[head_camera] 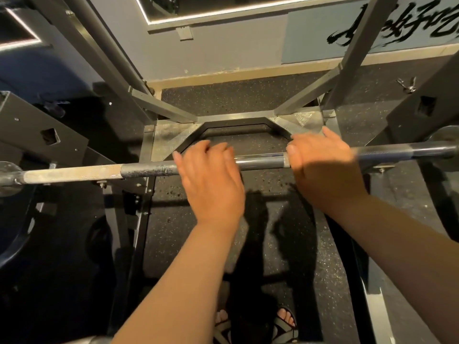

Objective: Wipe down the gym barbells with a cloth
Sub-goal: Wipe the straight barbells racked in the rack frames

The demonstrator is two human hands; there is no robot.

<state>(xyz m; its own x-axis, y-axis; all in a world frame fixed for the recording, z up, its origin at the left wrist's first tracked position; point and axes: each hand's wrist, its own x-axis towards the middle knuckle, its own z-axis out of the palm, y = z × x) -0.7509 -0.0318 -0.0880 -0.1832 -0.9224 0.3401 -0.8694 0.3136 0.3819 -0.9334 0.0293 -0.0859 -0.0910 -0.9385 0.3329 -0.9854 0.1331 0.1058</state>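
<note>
Barbell [260,162] lies horiz. across the rack [362,45], running L to R through mid-view above the speckled rubber floor [236,98]. L hand [211,180] is on the bar just left of centre, palm down, fingers curled over the top and gripping the shaft. R hand [323,170] is near it on the right, also wrapped over the bar, w/ thumb lying on the bar at the edge of the knurl. A short smooth, shiny section of bar shows btwn the two hands. Bar's L stretch is pale and chalky, w/ a scuffed patch next to L hand; R stretch is darker and knurled. Checker-plate base [169,140] of the rack sits below and beyond the bar. Spring collar [407,84] is on the floor far R, well apart from the bar. Sandalled feet [285,321] are at bottom edge. Mirror [211,6] w/ a lit strip is on the wall behind.
</note>
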